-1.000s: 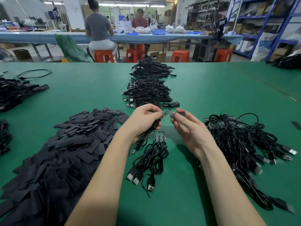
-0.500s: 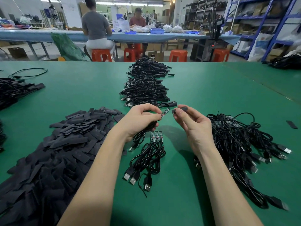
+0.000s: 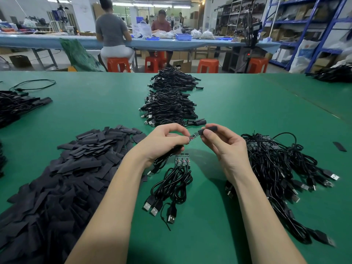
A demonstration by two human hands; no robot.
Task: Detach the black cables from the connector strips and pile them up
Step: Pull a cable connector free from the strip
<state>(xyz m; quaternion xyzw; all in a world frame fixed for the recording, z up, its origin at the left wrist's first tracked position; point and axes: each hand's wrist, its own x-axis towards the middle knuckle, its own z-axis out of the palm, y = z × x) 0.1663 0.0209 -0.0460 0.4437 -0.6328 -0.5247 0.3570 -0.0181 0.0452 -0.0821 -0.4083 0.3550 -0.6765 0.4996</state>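
Hands point(image 3: 194, 143) pinching slim circuit board point(image 3: 194, 136), flat black sleeve point(image 3: 209, 129).

No legible text, label, brand, number or sign anywhere in the head view. Small circuit boards point(image 3: 182, 159) on the green table point(image 3: 238, 103) carry fine markings — too small to read. White bag point(image 3: 304, 52) by the blue shelving point(image 3: 312, 25) bears a blue print — blurred, unreadable.

You see black cables point(image 3: 171, 184) with silver plugs on a green table point(image 3: 238, 103), beside dark grey sleeves point(image 3: 62, 180).
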